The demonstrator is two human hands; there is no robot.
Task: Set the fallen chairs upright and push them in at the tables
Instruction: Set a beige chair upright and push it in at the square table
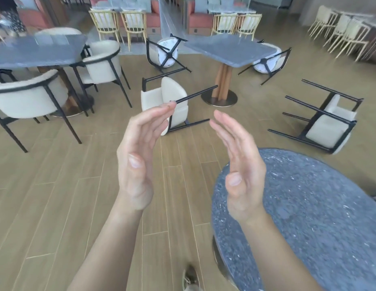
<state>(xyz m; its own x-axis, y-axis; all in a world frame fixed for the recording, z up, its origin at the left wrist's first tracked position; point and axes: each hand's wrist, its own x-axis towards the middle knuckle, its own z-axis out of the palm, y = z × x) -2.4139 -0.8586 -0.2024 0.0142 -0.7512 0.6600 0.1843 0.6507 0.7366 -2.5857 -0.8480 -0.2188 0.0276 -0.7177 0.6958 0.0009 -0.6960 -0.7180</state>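
Your left hand (138, 160) and right hand (243, 164) are released and flat, palms facing each other, grasping nothing. The nearest fallen chair (174, 95) lies on its side on the floor (57, 175) ahead, near the square worktop (229, 49), black legs pointing right

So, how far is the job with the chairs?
Looks done: upright chairs stand at the left table. In hand: nothing; left hand and right hand are open, empty. Left: four lie fallen around the middle table: nearest chair, chair behind it, chair beyond the table, right chair.
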